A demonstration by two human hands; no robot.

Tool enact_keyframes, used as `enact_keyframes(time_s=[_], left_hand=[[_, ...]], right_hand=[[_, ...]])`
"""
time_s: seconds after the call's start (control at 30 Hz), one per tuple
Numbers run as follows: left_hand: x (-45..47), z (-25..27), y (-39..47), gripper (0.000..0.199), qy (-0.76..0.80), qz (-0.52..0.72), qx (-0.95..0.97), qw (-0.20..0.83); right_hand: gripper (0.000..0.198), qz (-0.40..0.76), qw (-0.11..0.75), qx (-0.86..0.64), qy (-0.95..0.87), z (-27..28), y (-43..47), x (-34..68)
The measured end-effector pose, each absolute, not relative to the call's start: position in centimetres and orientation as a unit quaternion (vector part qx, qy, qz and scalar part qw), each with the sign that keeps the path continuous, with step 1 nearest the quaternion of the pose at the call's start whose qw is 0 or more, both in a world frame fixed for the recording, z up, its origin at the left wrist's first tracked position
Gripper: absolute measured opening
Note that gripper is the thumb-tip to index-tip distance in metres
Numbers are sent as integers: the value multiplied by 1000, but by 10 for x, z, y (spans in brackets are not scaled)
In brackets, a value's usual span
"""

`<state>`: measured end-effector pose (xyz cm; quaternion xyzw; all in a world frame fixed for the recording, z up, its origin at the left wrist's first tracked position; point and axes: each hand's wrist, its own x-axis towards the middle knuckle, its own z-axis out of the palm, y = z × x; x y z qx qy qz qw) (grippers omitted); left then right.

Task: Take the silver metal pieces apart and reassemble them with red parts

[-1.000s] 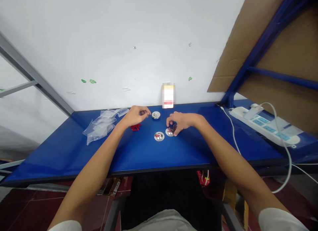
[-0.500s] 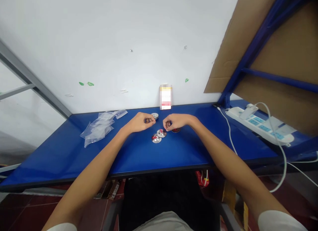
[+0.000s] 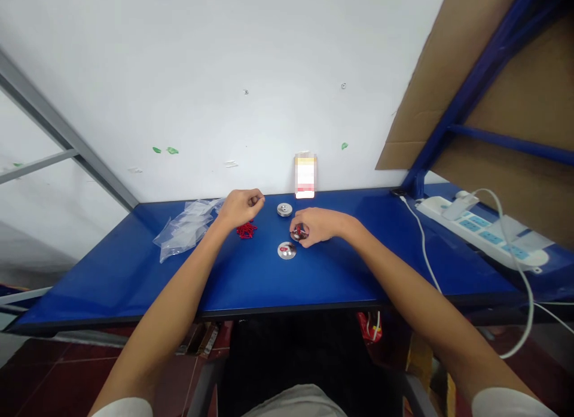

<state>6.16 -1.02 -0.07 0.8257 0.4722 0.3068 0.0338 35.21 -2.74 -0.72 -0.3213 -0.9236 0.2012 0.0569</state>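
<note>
My left hand (image 3: 242, 207) is closed above the blue table, with fingers curled together; anything inside them is hidden. Just below it lies a small pile of thin red pieces (image 3: 246, 229), partly covered by the hand. My right hand (image 3: 323, 224) has its thumb and fingers around a shiny domed metal disc (image 3: 298, 233) showing some red, at the tabletop. A second shiny disc (image 3: 287, 250) with a red mark lies flat, nearer to me. Behind, between the hands, sits a round silvery metal piece (image 3: 284, 209), seemingly stacked discs.
Clear plastic bags (image 3: 183, 231) lie on the left of the blue table (image 3: 269, 288). A phone (image 3: 305, 176) with a lit screen leans against the white wall. At right are a white power strip (image 3: 484, 231), its cables and a blue metal frame (image 3: 461, 106).
My left hand has moved left, uncovering the red pieces. My right hand has closed around one disc, where two lay overlapping before. The view has shifted slightly.
</note>
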Motion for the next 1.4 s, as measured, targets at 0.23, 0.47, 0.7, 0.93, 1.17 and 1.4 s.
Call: enact_keyframes(time_s=[0.23,0.47,0.7,0.93,1.17,1.4], left_hand=[[75,-13,-15,20,423,350,832,80],[104,-23,-29,19,317,326,891,9],[105,-29,-26,32,325,317,886,-93],[119,-37,-29,26,386,292,863,-142],[115,-28,-22,15,426,270,860,-78],[36,12,-1,14,471,214,843,146]], right_hand=[[19,152,111,-392,-901,-8,-14,357],[12,467,374,-378,-706,-21,-10,341],[19,506,435,-367,-647,-23,-8,337],[14,535,424,-373,-628,-23,-11,336],[21,330,439,-467,-693,-28,-15,328],[24,242,520,-501,-648,-12,-6,349]])
